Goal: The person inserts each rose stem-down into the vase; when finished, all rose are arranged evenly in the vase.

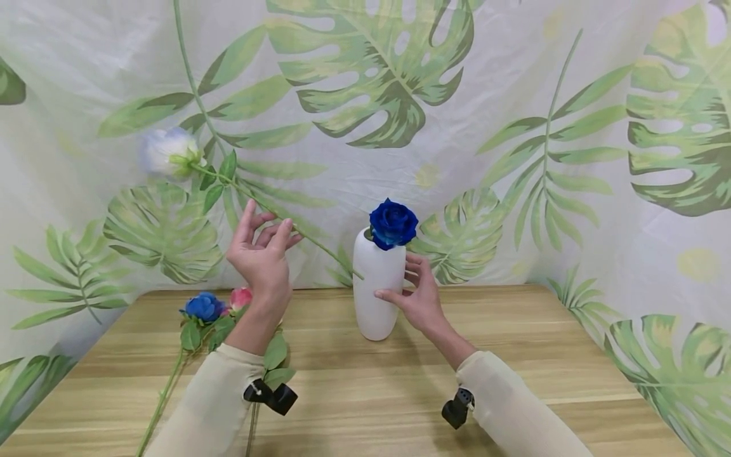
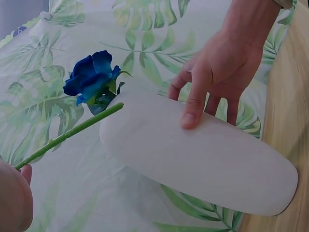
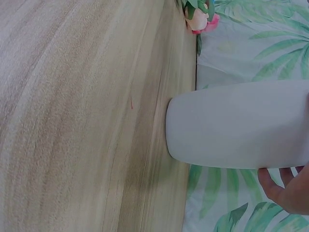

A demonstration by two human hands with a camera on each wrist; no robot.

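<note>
In the head view a white vase [image 1: 377, 292] stands upright on the table, with a dark blue rose [image 1: 393, 223] in its mouth. My right hand [image 1: 421, 295] grips the vase from its right side, thumb on the front and fingers behind. Up to the left, my left hand [image 1: 263, 254] pinches the stem of a white rose [image 1: 171, 152] between thumb and fingers. That stem slants down to the right, and its cut end [image 2: 120, 105] is in front of the vase near its upper part; whether it touches, I cannot tell.
A blue flower [image 1: 204, 307] and a pink flower [image 1: 241, 298] lie on the wooden table [image 1: 342, 393] at the left, partly behind my left forearm. Behind the table hangs a leaf-patterned cloth [image 1: 514, 190].
</note>
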